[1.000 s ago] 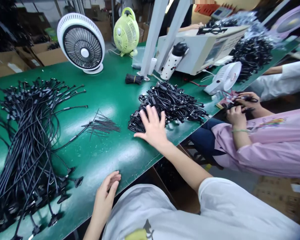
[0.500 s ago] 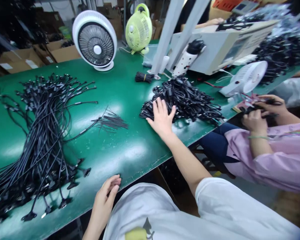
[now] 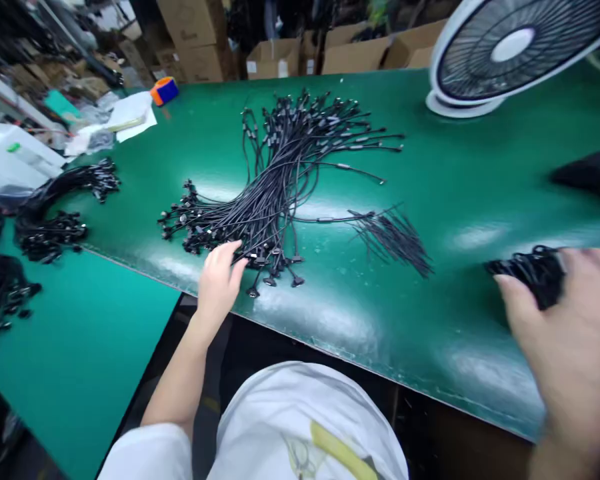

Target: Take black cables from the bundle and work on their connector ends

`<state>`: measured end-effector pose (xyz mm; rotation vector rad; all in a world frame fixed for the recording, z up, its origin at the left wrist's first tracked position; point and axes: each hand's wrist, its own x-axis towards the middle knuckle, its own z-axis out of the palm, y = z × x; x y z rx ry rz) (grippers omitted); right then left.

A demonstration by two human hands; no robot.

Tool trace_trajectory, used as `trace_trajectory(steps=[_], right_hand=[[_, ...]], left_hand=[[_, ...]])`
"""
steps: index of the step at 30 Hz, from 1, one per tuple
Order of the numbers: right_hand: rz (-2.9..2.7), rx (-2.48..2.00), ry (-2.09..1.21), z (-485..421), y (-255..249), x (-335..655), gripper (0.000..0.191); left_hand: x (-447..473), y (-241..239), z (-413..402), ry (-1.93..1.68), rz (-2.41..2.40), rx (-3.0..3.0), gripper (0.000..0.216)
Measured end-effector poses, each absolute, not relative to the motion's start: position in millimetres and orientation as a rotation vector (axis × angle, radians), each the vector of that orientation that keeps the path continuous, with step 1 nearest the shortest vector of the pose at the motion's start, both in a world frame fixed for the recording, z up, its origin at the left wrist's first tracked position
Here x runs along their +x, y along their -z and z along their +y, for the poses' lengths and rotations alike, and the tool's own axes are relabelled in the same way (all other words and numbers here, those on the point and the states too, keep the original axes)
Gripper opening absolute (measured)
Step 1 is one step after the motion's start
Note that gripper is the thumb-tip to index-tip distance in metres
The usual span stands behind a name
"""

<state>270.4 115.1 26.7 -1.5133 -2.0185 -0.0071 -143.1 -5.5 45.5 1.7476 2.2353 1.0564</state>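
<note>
A large bundle of black cables (image 3: 280, 180) lies fanned out on the green table (image 3: 455, 200), its plug ends toward me. My left hand (image 3: 217, 283) reaches to those plug ends, fingers slightly curled and touching them, holding nothing I can see. At the right edge of the view my right hand (image 3: 570, 333) is blurred, with its fingers spread over the near side of a heap of coiled black cables (image 3: 530, 270). A loose fan of thin black ties (image 3: 393, 237) lies between the two hands.
A white desk fan (image 3: 505, 53) stands at the far right. Smaller cable bundles (image 3: 63, 207) lie at the left, near a second, lighter green table (image 3: 80, 333). Cardboard boxes (image 3: 280, 57), an orange-and-blue tape roll (image 3: 164, 90) and papers (image 3: 130, 113) sit along the far side.
The view has swung left. My left hand has gone from the table's near edge up to the plug ends of the big bundle. My right hand still rests at the coiled heap.
</note>
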Motion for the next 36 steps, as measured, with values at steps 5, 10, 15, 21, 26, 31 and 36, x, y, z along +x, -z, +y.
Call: trace_trajectory(steps=[5,10,15,21,26,31,36], right_hand=[[-2.439,-1.021,-0.320,105.4,-37.7,166.2,0.041],[-2.569,-0.610,-0.355,106.5,-45.7,53.1,0.049],[-2.747,-0.528,-0.186,174.8,-53.3,-0.7,0.022],[-2.317,-0.970,-0.110,271.8,-99.2,65.4,0.034],[-2.525,-1.147,0.174,199.3,-123.4,89.8,0.029],[-3.074,-0.419,-0.158,81.3,-115.8,86.5,0.025],[-2.790,-0.749,-0.076,100.4,-115.2,113.8,0.033]], left_hand=[[-154.5,-25.0,16.9,-0.578,2.303,1.937,0.030],[-142.5,-39.8,9.4,-0.624,2.383,2.009,0.030],[-152.1,-93.2,-24.7,-0.871,2.023,1.689,0.014],[-210.9,-126.4,-110.5,-1.748,1.181,0.687,0.027],[-219.7,-107.9,-98.2,-1.998,1.214,0.553,0.012],[-146.8,-81.6,-49.3,-1.529,1.860,1.355,0.026],[-93.8,-65.2,-30.2,-1.036,1.310,1.229,0.035]])
